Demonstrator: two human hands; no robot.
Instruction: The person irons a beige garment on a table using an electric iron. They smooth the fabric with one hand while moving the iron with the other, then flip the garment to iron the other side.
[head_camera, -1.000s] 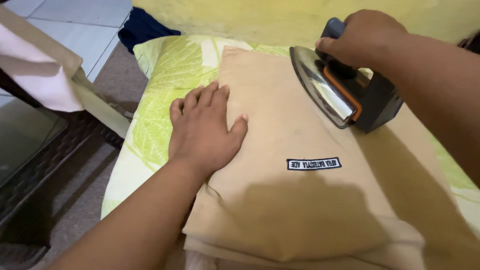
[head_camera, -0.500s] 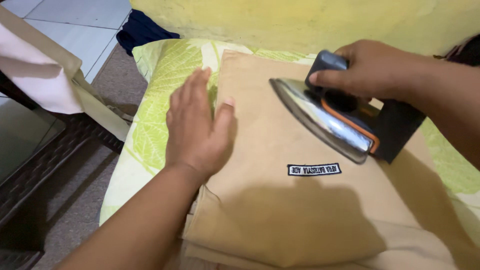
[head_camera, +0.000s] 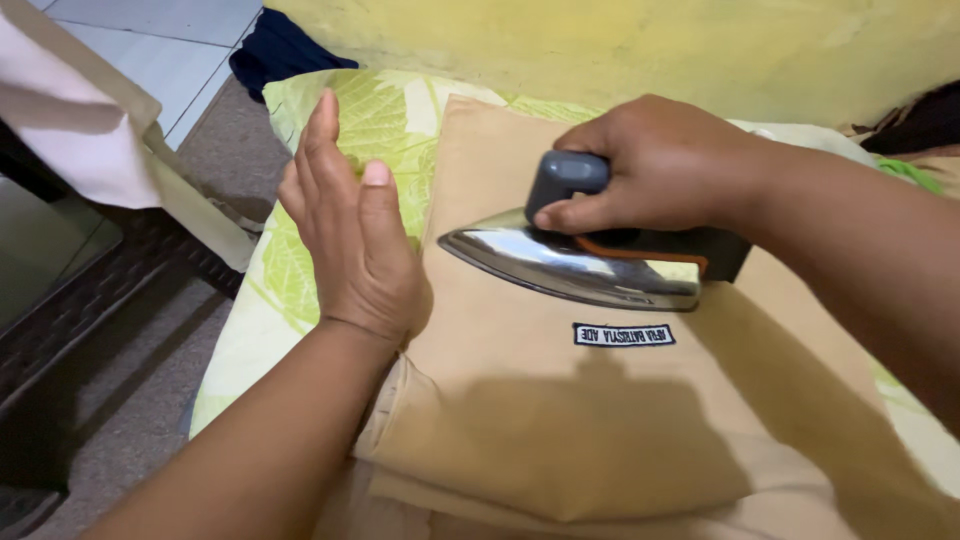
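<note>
A folded tan garment (head_camera: 560, 400) with a small black sewn-on label (head_camera: 624, 334) lies on a green leaf-print cloth (head_camera: 370, 115). My right hand (head_camera: 660, 165) grips the dark handle of a clothes iron (head_camera: 575, 260), whose shiny soleplate rests almost flat on the garment just above the label. My left hand (head_camera: 350, 230) is lifted off the fabric at the garment's left edge, palm turned toward the iron, fingers straight and together, holding nothing.
A yellow wall (head_camera: 620, 45) runs along the back. A dark blue cloth (head_camera: 275, 50) lies at the far left corner on the floor. A pale pink and tan garment (head_camera: 85, 130) hangs at the left above a dark woven piece of furniture (head_camera: 90, 320).
The iron has come down and left onto the garment, from tilted up to nearly flat. My left hand has lifted off the fabric and turned on edge.
</note>
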